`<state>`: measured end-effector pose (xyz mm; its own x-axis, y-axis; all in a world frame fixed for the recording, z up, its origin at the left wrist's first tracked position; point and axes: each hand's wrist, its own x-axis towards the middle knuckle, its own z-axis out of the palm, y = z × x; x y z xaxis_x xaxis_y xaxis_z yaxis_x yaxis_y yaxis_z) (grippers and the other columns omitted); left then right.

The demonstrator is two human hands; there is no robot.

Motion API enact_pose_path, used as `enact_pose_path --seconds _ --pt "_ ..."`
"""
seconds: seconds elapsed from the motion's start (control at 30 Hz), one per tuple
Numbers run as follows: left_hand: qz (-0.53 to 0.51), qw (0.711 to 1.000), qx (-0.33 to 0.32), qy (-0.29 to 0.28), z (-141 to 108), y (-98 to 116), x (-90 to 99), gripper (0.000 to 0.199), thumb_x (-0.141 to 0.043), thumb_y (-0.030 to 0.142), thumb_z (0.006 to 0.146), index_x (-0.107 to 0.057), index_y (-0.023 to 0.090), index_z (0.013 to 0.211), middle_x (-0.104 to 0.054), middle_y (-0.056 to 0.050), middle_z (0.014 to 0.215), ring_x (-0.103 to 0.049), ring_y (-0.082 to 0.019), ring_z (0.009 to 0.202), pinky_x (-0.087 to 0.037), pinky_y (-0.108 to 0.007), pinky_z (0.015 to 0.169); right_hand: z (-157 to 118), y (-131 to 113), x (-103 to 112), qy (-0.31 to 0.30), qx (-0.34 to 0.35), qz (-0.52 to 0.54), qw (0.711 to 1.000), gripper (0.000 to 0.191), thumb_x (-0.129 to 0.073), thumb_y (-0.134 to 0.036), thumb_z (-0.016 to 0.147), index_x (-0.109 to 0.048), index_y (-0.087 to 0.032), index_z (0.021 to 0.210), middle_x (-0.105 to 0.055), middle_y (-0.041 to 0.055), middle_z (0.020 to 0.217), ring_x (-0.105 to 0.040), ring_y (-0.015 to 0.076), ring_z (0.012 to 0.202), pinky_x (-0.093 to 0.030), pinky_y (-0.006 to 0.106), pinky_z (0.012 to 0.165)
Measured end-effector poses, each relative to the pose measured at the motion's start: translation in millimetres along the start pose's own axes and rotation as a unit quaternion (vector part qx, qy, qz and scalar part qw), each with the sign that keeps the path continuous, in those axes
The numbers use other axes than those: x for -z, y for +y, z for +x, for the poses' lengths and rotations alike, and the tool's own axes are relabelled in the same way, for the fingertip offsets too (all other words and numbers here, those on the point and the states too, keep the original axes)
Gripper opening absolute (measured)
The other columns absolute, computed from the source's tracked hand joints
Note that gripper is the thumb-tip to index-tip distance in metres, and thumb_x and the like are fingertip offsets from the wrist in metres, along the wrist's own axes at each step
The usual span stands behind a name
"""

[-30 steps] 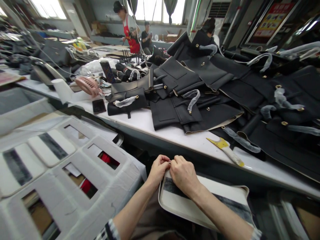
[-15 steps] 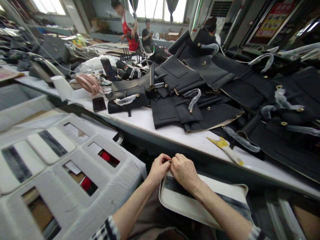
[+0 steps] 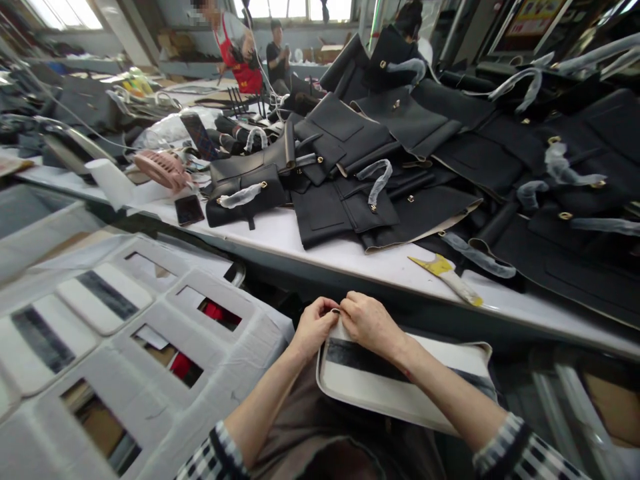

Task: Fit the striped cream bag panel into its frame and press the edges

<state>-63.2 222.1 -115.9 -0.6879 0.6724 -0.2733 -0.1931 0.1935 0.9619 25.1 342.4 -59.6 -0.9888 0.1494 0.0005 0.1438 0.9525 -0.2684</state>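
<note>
An off-white bag panel (image 3: 380, 387) with a dark stripe and a raised rim lies tilted over my lap, in front of the table edge. At its upper left corner my left hand (image 3: 317, 327) is closed, thumb and fingers pinching the rim. My right hand (image 3: 370, 327) pinches the same rim just beside it, its forearm crossing over the panel. The fingertips nearly meet, and the bit of edge between them is mostly hidden.
Black leather bag pieces (image 3: 325, 213) with wrapped handles cover the white table (image 3: 270, 233). A yellow-and-white knife-shaped tool (image 3: 447, 277), a phone (image 3: 189, 210) and a pink fan (image 3: 163, 168) lie there. Left, a cloth-covered stand (image 3: 210, 373) with cut-outs holds similar panels (image 3: 105, 297). People are beyond.
The camera view has shifted slightly, so the table and stand appear moved. Both hands stay pinched at the panel's corner, with small finger shifts; the panel sits slightly higher in view.
</note>
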Motion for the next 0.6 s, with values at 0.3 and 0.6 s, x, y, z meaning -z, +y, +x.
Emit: enact_pose_path --seconds 0.3,0.6 --pt "0.062 0.996 0.024 -0.055 -2 6 2.1 0.044 -0.069 0.049 0.072 -0.065 0.019 0.104 -0.067 -0.003 0.091 -0.056 -0.016 0.077 -0.042 -0.022 0.063 -111 100 62 0.252 -0.241 0.364 0.864 0.022 -0.063 -0.037 0.086 -0.071 -0.017 0.083 -0.064 0.0013 0.077 -0.055 0.0134 0.076 -0.042 0.027 0.075" --pt "0.155 0.979 0.069 -0.115 -1 10 5.4 0.075 -0.064 0.072 0.067 -0.057 0.022 0.122 -0.069 -0.002 0.09 -0.061 -0.021 0.083 -0.048 -0.023 0.067 -256 117 -59 0.297 -0.536 0.569 0.548 0.05 -0.073 -0.062 0.066 -0.066 -0.013 0.074 -0.065 0.003 0.064 -0.058 0.0143 0.058 -0.044 0.026 0.056"
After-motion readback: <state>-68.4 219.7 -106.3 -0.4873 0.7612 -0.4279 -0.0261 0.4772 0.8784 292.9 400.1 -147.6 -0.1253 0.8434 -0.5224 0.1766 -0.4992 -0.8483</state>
